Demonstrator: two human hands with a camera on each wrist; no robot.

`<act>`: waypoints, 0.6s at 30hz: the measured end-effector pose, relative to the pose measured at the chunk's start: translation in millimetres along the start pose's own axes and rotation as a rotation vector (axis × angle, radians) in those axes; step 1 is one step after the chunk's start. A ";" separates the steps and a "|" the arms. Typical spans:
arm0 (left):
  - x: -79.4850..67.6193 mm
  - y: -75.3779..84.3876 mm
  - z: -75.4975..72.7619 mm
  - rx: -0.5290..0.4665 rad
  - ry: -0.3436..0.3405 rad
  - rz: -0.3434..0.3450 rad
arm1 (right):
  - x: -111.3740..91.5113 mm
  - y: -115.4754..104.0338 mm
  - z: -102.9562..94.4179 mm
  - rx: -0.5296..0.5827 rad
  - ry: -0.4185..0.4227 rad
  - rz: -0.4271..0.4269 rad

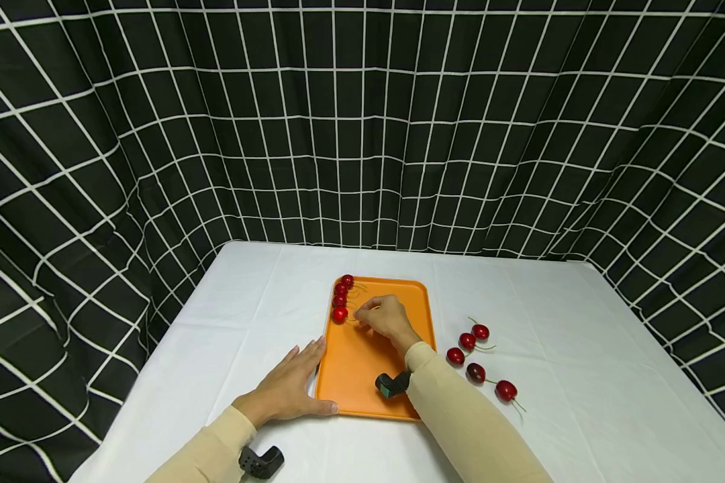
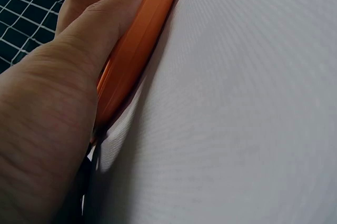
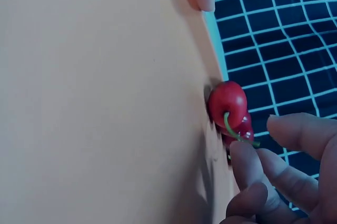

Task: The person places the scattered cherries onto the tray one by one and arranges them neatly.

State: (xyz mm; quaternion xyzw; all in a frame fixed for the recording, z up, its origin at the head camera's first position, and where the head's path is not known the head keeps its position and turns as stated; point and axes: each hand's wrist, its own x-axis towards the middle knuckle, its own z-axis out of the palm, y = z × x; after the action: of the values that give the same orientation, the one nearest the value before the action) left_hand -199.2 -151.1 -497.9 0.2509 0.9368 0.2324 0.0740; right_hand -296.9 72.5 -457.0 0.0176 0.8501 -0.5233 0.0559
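An orange tray (image 1: 362, 376) lies on the table with a column of red cherries along its upper left side. The nearest of these, a bright red cherry (image 1: 340, 314), has its green stem (image 3: 229, 125) reaching toward my right hand (image 1: 388, 316). In the right wrist view, that hand's fingertips (image 3: 246, 155) are right at the stem's end, while a gap shows between thumb and fingers. My left hand (image 1: 290, 389) rests spread at the tray's lower left corner, fingers along the left edge and thumb (image 2: 113, 10) on the near rim.
Right of the tray, several loose cherries with stems, including a dark one (image 1: 475, 373) and a red one (image 1: 506, 390), lie on the white tablecloth (image 1: 580, 349). A black curtain (image 1: 362, 134) with a white grid surrounds the table's back and sides.
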 end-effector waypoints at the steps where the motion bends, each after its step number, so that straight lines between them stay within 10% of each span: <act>1: -0.4 -0.1 -0.5 0.000 0.001 -0.002 | -0.2 -0.8 0.3 0.010 -0.020 0.000; 18: -0.4 -0.8 -0.5 -0.005 -0.009 -0.018 | 6.2 0.6 8.1 0.057 0.003 0.008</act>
State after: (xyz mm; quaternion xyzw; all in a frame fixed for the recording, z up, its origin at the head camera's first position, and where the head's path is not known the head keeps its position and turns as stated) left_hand -199.3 -152.1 -497.9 0.2434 0.9381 0.2328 0.0807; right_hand -302.4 65.4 -461.9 0.0233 0.8349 -0.5470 0.0563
